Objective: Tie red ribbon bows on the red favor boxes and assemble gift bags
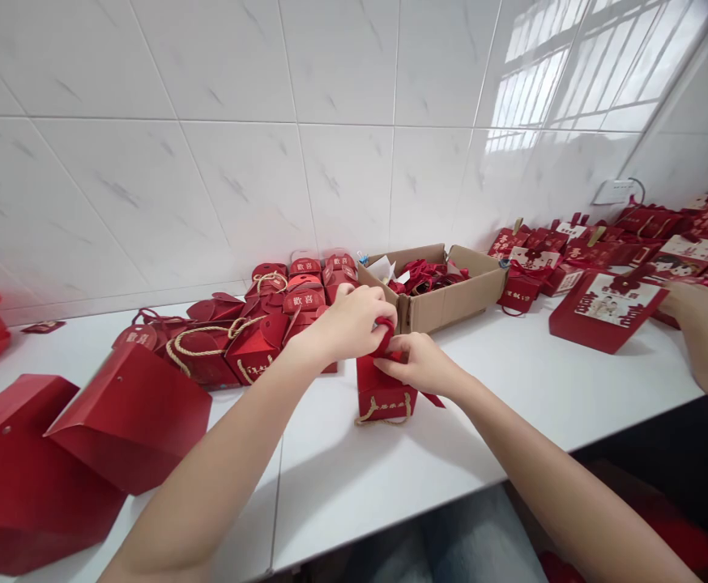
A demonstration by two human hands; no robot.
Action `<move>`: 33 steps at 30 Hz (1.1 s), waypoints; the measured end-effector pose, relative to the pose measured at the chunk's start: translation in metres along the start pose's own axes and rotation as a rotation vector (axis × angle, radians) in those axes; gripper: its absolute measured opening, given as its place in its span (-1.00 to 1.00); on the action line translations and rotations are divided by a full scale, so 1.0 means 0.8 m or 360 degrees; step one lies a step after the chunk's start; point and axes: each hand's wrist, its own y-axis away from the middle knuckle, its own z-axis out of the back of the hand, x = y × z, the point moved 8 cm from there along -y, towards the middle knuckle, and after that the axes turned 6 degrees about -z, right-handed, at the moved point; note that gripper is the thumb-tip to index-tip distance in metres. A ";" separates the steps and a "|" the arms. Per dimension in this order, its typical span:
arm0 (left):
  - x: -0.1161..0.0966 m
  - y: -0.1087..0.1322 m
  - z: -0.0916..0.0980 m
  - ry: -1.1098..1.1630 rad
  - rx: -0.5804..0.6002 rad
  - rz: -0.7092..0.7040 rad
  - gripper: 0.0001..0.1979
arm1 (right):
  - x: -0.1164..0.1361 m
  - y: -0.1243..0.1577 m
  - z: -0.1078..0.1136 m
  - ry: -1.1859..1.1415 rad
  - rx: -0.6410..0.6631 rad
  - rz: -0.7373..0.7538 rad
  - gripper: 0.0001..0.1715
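small box: red gift box [383, 394] with a rope handle across its front, standing upright on the white bench [512, 389], centre of frame, just below both hands
ribbon: dark red ribbon [384, 332] at the top of the small box, between the two hands; one loose end pokes out lower right of the right hand
left hand: left hand [354, 322] comes in from the lower left, fingers pinched together on the ribbon, above the box's left top edge
right hand: right hand [418, 364] comes in from the lower right, fingers closed on the ribbon at the box top, sitting a bit lower than the left
key relation: box lies straight under the fingertips, long axis vertical; both hands meet at its top, the right one nearer the box body
box pile: heap of small red boxes [257, 324] left of centre, against the tiled wall
carton: open cardboard carton [451, 301] holding red pieces, just behind the hands
big bags: large red bags [129, 413] at lower left
other person: another person's hand [688, 304] at the right edge, beside a red photo bag [603, 312]
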 end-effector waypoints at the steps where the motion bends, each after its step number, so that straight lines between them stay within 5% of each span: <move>1: 0.004 -0.005 -0.004 0.0003 -0.0055 0.0021 -0.83 | -0.002 0.000 0.001 -0.0016 -0.0028 -0.0021 -0.68; 7: 0.041 0.027 -0.015 0.0184 -0.0495 0.0448 -0.81 | -0.009 0.000 0.002 -0.0105 -0.0191 -0.0038 -0.55; 14: 0.053 0.054 -0.057 0.0877 -0.0157 0.0413 -0.74 | -0.016 0.002 0.003 -0.0235 -0.0235 -0.0040 -0.71; 21: 0.076 0.056 -0.082 0.1280 -0.0232 0.0439 -0.63 | -0.021 -0.002 0.000 -0.0346 -0.0196 -0.0018 -0.85; 27: 0.085 0.055 -0.094 0.1533 -0.0290 0.0445 -0.67 | -0.032 -0.004 0.002 -0.0523 -0.0285 -0.0028 -0.63; 33: 0.089 0.055 -0.099 0.1643 -0.0267 0.0455 -0.68 | -0.020 0.001 0.002 -0.0617 -0.0249 0.0172 -0.74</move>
